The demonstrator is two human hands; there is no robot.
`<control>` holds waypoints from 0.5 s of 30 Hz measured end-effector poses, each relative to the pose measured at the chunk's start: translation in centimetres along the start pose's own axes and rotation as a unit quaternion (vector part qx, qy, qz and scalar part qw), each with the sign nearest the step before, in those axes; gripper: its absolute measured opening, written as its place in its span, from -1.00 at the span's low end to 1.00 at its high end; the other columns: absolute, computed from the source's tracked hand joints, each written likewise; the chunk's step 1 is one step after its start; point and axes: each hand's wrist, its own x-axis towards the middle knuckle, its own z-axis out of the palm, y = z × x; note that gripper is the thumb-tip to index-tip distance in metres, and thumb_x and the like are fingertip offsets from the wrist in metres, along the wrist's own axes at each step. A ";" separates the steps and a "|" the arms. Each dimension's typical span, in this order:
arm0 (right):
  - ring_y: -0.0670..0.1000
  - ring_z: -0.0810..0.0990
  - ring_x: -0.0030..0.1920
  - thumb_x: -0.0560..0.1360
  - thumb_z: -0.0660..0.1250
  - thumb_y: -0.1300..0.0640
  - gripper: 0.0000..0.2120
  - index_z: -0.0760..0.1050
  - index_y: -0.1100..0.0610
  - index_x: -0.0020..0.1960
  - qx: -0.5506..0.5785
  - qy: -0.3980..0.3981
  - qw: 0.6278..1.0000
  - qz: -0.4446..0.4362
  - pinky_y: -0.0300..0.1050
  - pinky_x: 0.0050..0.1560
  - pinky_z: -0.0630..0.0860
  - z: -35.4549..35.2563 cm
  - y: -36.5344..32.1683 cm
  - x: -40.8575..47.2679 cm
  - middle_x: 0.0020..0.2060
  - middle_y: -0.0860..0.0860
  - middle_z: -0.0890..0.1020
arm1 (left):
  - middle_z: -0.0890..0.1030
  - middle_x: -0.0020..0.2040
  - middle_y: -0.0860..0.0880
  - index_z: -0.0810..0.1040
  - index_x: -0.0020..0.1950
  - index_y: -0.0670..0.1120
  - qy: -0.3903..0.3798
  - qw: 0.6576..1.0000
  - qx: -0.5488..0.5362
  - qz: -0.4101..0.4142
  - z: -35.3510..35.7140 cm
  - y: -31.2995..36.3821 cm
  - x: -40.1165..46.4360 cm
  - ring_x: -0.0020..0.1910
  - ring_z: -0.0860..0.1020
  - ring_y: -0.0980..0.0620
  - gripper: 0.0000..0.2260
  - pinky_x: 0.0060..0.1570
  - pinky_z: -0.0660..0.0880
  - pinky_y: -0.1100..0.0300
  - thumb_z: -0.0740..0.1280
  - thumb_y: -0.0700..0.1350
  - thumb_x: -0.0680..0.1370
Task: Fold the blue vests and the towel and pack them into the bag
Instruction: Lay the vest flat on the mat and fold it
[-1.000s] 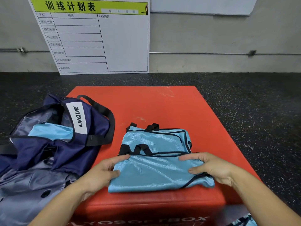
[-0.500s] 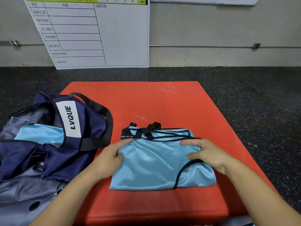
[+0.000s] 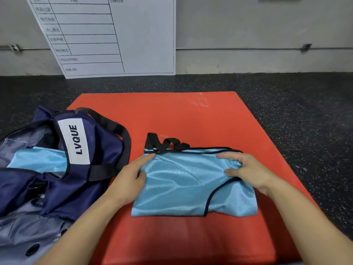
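Observation:
A light blue vest (image 3: 187, 184) with black trim lies folded on the red box (image 3: 172, 115), its black straps sticking out at the far edge. My left hand (image 3: 131, 176) pinches the vest's far left corner. My right hand (image 3: 246, 171) grips the fold at the far right. To the left stands the open navy bag (image 3: 99, 150) with a white LVQUE label; another light blue vest (image 3: 38, 159) lies inside it. No towel is in view.
A white chart board (image 3: 114, 35) leans on the grey wall behind. Dark speckled floor (image 3: 296, 111) surrounds the box. Grey bag fabric (image 3: 28, 236) spreads at the lower left, beside my left forearm.
Both hands have carried the vest's near half away from me and laid it over the far half, up to the straps. The camera has tilted down a little.

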 end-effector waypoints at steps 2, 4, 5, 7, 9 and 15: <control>-0.20 0.40 0.43 0.50 0.48 0.31 -0.51 0.62 -0.18 0.28 -0.015 -0.007 1.000 0.008 -0.08 0.54 0.24 0.3 0.6 0.3 0.30 -0.33 0.53 | 0.56 0.35 -0.23 0.46 0.48 0.05 -0.017 0.999 0.018 -0.036 0.4 -0.4 -0.1 0.30 0.48 -0.24 -0.49 0.35 0.40 -0.06 0.21 -0.36 0.60; -0.18 0.41 0.42 0.51 0.47 0.30 -0.52 0.62 -0.17 0.29 -0.025 0.007 1.000 0.010 -0.15 0.50 0.25 0.3 0.8 0.4 0.32 -0.27 0.54 | 0.55 0.39 -0.17 0.45 0.50 0.04 -0.015 0.998 0.030 -0.045 0.7 -0.4 -0.1 0.36 0.47 -0.21 -0.48 0.39 0.36 0.01 0.21 -0.36 0.60; -0.18 0.43 0.40 0.51 0.47 0.29 -0.53 0.61 -0.16 0.30 -0.035 0.022 0.999 0.004 -0.20 0.45 0.26 0.3 0.7 0.4 0.32 -0.24 0.55 | 0.52 0.44 -0.09 0.43 0.51 0.03 -0.010 0.998 0.037 -0.041 0.8 -0.4 -0.1 0.42 0.45 -0.13 -0.47 0.44 0.31 0.10 0.21 -0.37 0.59; -0.14 0.50 0.35 0.52 0.49 0.24 -0.56 0.60 -0.12 0.32 -0.073 0.066 0.995 -0.009 -0.26 0.32 0.30 0.1 0.7 0.5 0.31 -0.19 0.58 | 0.42 0.51 0.03 0.40 0.53 0.04 0.000 0.998 0.060 -0.034 1.0 -0.7 0.0 0.52 0.34 0.07 -0.44 0.48 0.17 0.32 0.20 -0.37 0.57; -0.06 0.59 0.27 0.52 0.50 0.15 -0.59 0.60 -0.14 0.32 -0.118 0.102 0.988 -0.013 -0.22 0.24 0.39 0.1 0.8 0.5 0.27 -0.14 0.62 | 0.36 0.56 0.05 0.34 0.57 0.07 0.004 0.995 0.097 -0.027 1.2 -1.1 0.0 0.55 0.28 0.11 -0.39 0.48 0.16 0.31 0.19 -0.35 0.55; 0.13 0.41 0.46 0.58 0.39 0.01 -0.59 0.53 -0.06 0.42 -0.404 0.280 0.867 -0.083 0.12 0.43 0.43 3.5 -1.9 -0.8 0.49 0.04 0.44 | 0.37 0.48 -0.15 0.50 0.40 0.02 0.097 0.922 0.375 -0.003 2.0 1.6 -1.0 0.09 0.58 -0.22 -0.58 -0.08 0.54 -0.05 0.37 -0.09 0.52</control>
